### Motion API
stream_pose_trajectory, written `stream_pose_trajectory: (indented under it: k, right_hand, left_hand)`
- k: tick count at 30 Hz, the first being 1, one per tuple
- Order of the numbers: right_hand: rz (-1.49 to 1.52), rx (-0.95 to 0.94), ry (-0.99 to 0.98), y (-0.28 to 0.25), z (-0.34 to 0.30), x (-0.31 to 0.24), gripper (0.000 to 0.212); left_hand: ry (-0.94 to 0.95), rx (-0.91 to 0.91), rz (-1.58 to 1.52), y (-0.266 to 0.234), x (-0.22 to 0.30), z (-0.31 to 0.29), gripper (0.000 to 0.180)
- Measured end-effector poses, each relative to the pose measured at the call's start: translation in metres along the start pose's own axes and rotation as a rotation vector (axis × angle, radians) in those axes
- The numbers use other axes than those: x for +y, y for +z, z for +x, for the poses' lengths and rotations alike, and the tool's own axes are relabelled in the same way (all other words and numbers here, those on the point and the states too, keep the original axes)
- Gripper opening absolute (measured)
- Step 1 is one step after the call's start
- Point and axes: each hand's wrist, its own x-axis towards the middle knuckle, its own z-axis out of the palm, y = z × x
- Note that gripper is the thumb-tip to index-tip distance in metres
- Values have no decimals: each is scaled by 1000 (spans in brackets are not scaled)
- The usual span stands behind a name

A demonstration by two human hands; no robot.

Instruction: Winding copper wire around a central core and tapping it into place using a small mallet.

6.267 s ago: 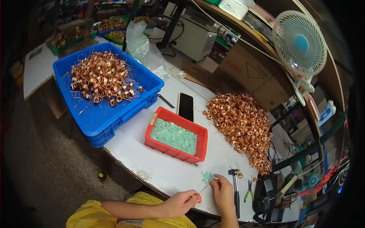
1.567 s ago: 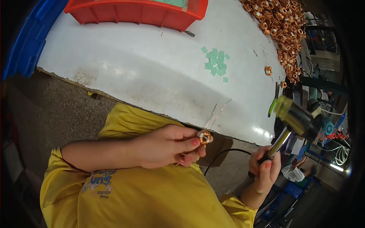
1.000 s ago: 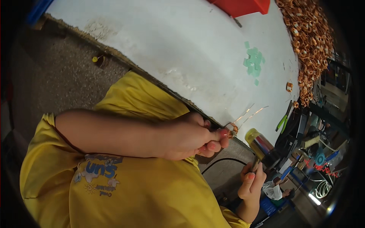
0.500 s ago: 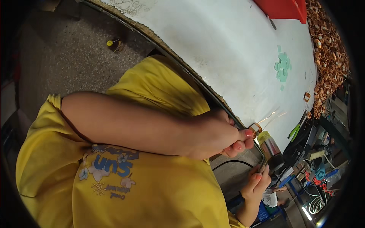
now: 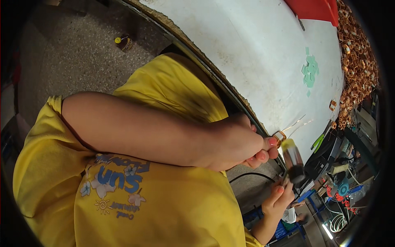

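My left hand [image 5: 257,150] is closed at the table's near edge, thumb and fingers pinching a small copper wire coil [image 5: 280,137]. The coil has a pale middle, and thin wire ends stick out from it over the white tabletop. Farther right, my right hand [image 5: 279,198] grips the thin handle of a small mallet [image 5: 293,160]. Its head has a yellow end close beside the coil and a dark end away from it. Motion blurs the head, so I cannot tell whether it touches the coil. My right palm and part of the handle are hidden.
Beyond the white table [image 5: 247,53] lies a large heap of copper coils [image 5: 357,70]. A red bin [image 5: 314,10], light green scraps [image 5: 309,71], a single coil [image 5: 332,105] and a green-handled tool [image 5: 317,142] are on the tabletop. A yellow-capped bottle [image 5: 123,43] stands on the floor.
The mallet head has shifted and turned slightly, and is now blurred. My left hand keeps its pinch on the coil. The whole view has moved a little.
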Motion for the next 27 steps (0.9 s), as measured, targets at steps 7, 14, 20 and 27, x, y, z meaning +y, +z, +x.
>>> stream_pose_trajectory:
  k: [7,14,20,27]
  right_hand:
    - [11,74,-66,-6,-2,-3,39]
    - [-52,185,-230,-7,-9,16,37]
    - [-302,46,-89,-14,-4,-1,33]
    - [-262,32,-75,-14,1,-1,32]
  left_hand:
    - [14,-9,55,-3,-1,1,10]
    - [1,9,14,1,-1,0,9]
    - [17,-35,-17,-3,-5,3,9]
    - [-59,-103,7,-9,1,7,10]
